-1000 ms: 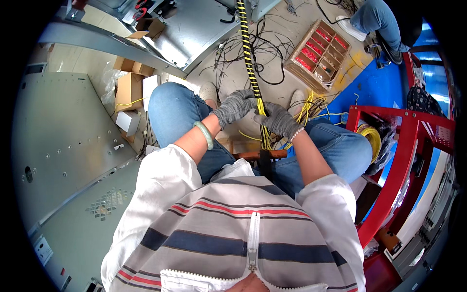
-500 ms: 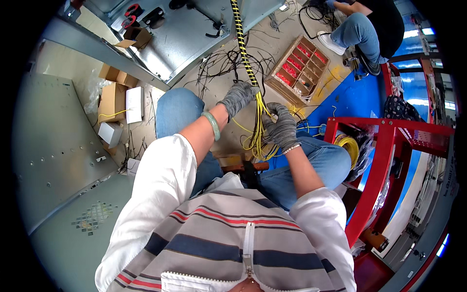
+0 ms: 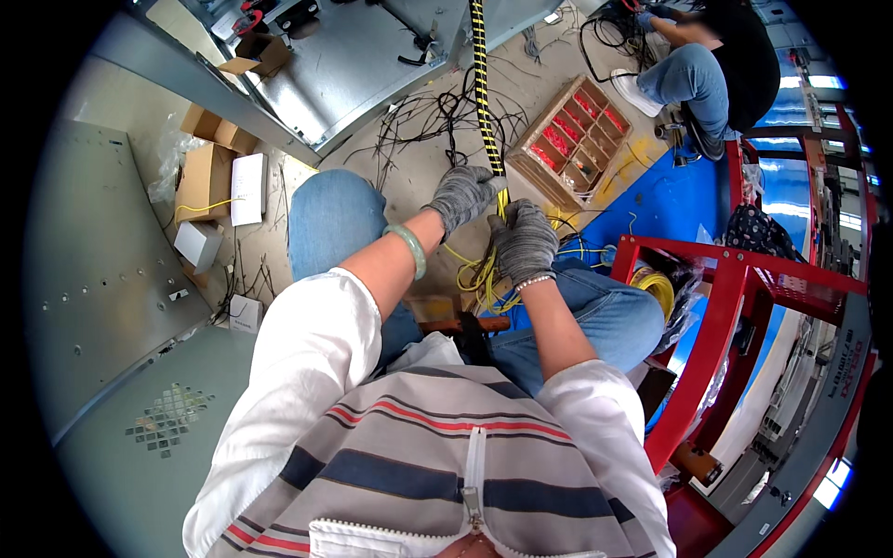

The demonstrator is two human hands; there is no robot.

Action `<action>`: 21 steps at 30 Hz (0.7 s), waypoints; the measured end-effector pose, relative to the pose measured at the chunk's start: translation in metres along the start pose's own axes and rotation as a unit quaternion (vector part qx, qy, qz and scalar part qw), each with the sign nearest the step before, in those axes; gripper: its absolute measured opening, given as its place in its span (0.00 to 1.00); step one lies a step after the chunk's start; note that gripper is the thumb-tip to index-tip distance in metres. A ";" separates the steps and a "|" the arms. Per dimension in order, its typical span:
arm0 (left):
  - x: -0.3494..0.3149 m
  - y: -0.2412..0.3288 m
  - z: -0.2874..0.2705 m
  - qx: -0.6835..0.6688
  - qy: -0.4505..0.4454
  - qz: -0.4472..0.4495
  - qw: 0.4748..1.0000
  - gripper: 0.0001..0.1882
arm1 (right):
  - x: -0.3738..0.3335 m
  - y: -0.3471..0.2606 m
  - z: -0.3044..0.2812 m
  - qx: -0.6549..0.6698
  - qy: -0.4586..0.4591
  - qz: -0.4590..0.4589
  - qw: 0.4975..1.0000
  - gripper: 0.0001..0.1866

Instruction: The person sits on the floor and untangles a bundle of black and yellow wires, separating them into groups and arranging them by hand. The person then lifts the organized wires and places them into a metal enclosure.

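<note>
A long wire bundle point(image 3: 481, 84) wrapped in black and yellow spiral runs down from the cabinet towards my lap. My left hand point(image 3: 459, 197), in a grey knit glove, is closed around its lower end, where the wrap stops. Just below, my right hand point(image 3: 523, 242), gloved the same way, is closed on the yellow wires point(image 3: 502, 201) that come out of the wrap. Its fingertips are partly hidden behind the hand. Loose yellow wire ends point(image 3: 479, 277) hang in loops beneath both hands, between my knees.
A wooden compartment box point(image 3: 569, 144) with small red parts lies ahead on the right. Black wires point(image 3: 437, 126) litter the floor. An open metal cabinet point(image 3: 363, 84) stands ahead, cardboard boxes point(image 3: 203, 181) at left, a red frame point(image 3: 721, 307) at right. A co-worker point(image 3: 712, 74) crouches at far right.
My right hand has moved up and left, closing around the yellow wires near the wrap's end. My left hand still grips the bundle. The view has shifted slightly.
</note>
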State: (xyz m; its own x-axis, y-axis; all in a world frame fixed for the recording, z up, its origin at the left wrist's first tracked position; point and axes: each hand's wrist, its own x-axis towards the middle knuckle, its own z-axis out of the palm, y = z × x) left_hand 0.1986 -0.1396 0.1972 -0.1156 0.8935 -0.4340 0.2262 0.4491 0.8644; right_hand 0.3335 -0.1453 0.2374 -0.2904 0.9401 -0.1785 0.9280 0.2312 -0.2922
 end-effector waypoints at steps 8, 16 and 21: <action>0.003 0.003 0.005 -0.050 -0.002 0.019 0.999 0.21 | 0.016 0.022 -0.015 0.070 -0.107 -0.017 0.992 0.14; 0.004 0.002 0.009 -0.082 -0.028 0.016 0.996 0.18 | 0.017 0.003 -0.033 -0.119 -0.150 -0.069 0.979 0.16; 0.001 0.011 0.004 -0.034 -0.021 0.002 0.999 0.17 | 0.019 -0.004 -0.043 -0.138 -0.176 -0.061 0.973 0.17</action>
State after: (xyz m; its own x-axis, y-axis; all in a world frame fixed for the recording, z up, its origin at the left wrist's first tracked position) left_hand 0.2050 -0.1339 0.2050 -0.0733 0.8956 -0.4388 0.1595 0.4449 0.8813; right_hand 0.3341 -0.1177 0.2761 -0.4193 0.7685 -0.4834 0.8948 0.4398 -0.0770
